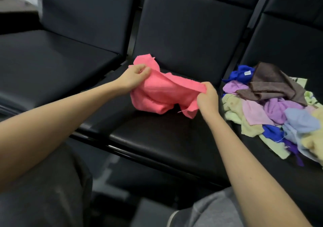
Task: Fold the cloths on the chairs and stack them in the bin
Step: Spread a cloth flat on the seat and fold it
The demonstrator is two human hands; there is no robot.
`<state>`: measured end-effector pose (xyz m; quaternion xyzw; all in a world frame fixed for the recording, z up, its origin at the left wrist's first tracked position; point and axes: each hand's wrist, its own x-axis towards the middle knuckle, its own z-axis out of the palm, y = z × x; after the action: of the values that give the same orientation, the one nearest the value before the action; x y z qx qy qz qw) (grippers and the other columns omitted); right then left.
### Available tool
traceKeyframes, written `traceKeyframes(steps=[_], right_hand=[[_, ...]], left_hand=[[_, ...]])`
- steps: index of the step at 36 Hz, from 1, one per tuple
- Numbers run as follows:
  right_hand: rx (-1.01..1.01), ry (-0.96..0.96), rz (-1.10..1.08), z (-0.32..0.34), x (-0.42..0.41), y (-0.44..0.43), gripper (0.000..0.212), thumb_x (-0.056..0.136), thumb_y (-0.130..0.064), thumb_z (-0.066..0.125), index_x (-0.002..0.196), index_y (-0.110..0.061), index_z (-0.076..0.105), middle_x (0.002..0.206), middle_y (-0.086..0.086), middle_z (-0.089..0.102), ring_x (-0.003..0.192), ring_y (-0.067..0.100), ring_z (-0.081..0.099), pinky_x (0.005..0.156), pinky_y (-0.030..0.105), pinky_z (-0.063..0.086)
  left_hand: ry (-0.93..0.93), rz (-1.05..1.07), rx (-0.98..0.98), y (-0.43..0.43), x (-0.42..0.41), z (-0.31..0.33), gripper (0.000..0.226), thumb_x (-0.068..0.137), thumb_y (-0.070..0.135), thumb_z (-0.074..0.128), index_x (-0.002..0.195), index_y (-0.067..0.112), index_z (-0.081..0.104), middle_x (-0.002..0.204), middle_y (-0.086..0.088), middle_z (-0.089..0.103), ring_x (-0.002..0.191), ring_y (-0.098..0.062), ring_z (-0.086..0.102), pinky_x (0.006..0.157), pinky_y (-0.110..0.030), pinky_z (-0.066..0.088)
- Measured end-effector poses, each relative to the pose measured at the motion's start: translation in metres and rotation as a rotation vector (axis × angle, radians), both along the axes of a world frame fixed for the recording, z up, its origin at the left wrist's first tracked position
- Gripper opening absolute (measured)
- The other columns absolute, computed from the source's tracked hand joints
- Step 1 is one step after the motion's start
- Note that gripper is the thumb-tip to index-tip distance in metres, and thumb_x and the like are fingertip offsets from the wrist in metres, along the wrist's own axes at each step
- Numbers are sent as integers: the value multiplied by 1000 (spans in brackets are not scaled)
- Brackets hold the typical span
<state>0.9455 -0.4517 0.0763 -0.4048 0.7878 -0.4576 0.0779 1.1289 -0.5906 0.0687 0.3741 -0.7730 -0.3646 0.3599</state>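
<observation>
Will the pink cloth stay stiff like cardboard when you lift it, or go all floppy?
Probably floppy: the pink cloth sags and bunches between the left hand and the right hand, which pinch its edge. It is likely light too, since those pinches alone hold it up.

i read this as a waiting room or lobby, prob public. evidence: a row of identical black padded chairs (183, 34) linked side by side, one under both hands, one out past the left hand (138, 74), one past the right hand (208, 97). shiny vinyl seats & backs, w/ a dark metal rail (125, 152) along the front, nearer me than the hands.
</observation>
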Motion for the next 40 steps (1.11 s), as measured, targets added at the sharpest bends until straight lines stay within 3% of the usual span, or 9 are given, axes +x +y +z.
traceKeyframes(steps=[6,10,15,22,25,29,33,37,40], right_hand=[[-50,48,130,15,-6,4,22,88,-8,46,106,-9,59,96,2,60,83,19,55,62,22,36],[430,304,263,21,-9,14,46,73,-55,69,109,-32,52,92,-11,59,69,21,65,56,27,49],[527,612,50,8,-16,12,24,81,-8,50,100,-15,63,105,12,65,100,33,61,73,33,42],[-178,-471,0,38,-11,15,20,96,-17,44,104,-12,62,73,-2,56,62,15,51,54,23,37],[-230,-556,23,39,-6,15,14,95,-18,48,89,-23,60,78,-8,59,70,10,55,51,17,44],[-234,-391,185,43,-6,23,19,94,-9,46,88,-22,57,82,-4,55,79,17,53,62,31,45],[313,84,469,52,-6,37,18,82,-39,70,87,-24,61,79,-4,66,71,13,61,69,28,48],[868,518,418,40,-4,33,31,73,-38,76,71,-15,56,63,0,58,55,18,52,55,28,41],[790,587,294,25,-12,30,14,82,-9,54,70,-15,55,73,7,61,71,27,58,58,27,40]], left_hand=[[-792,-322,-191,10,11,15,19,79,33,72,77,19,58,72,3,59,68,-14,52,65,-31,41],[-433,-91,-277,14,8,23,12,71,10,41,70,10,52,70,-7,53,75,-25,50,61,-32,32],[154,-57,172,17,9,33,30,86,-5,34,81,17,54,70,-1,55,58,-16,53,49,-25,37],[-680,-279,-10,12,26,37,50,62,71,60,95,33,57,85,-9,66,59,-31,61,42,-27,43],[-986,-215,-176,18,21,33,52,65,58,72,94,18,56,92,-4,65,80,-26,62,67,-34,52],[-645,-45,-280,22,15,38,14,81,0,48,70,9,49,75,-14,61,71,-34,60,52,-34,45],[-209,-97,-64,18,24,43,30,87,1,35,89,22,57,58,-4,60,38,-22,57,32,-27,42],[-335,-222,-106,24,25,42,5,87,18,50,84,18,54,58,-12,59,32,-20,52,31,-22,37],[-682,-365,-70,26,25,34,23,78,36,75,77,25,55,67,-5,61,39,-18,49,34,-21,34]])
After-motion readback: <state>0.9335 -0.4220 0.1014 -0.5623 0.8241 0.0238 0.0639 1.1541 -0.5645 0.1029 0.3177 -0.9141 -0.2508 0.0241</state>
